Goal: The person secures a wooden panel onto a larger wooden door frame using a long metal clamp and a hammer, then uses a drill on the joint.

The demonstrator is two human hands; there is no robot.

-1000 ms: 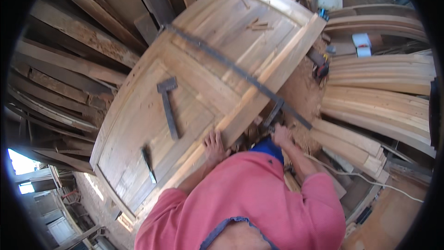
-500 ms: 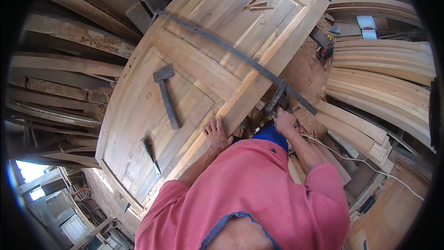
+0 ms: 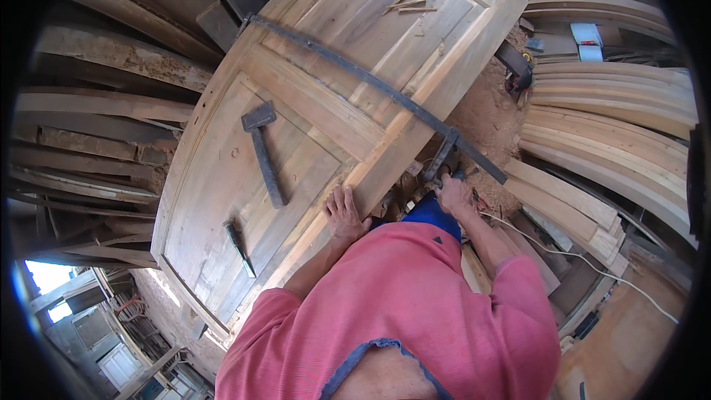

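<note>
A panelled wooden door [image 3: 244, 170] lies flat before me, with a long metal bar clamp [image 3: 341, 61] across its width. My left hand [image 3: 345, 215] rests on the door's near edge, fingers stretched out and palm down. Just off that same edge, my right hand [image 3: 453, 197] is closed around the clamp's handle end, below the jaw; its fingertips are partly hidden. A hammer with a blocky head [image 3: 264, 155] lies on the door beyond my left hand. Closer to the door's left end is a chisel [image 3: 238, 249] with a dark handle.
Thin wood offcuts [image 3: 411, 7] lie on the door's far part. Long boards [image 3: 126, 52] lean at the left. Curved planks [image 3: 607, 141] are stacked at the right, near a pale cable [image 3: 578, 254] and a dark power tool [image 3: 521, 80]. Sawdust covers the floor.
My right hand has shifted very slightly at the clamp handle, still gripping it. The left hand stays on the door edge. The view has moved a touch.
</note>
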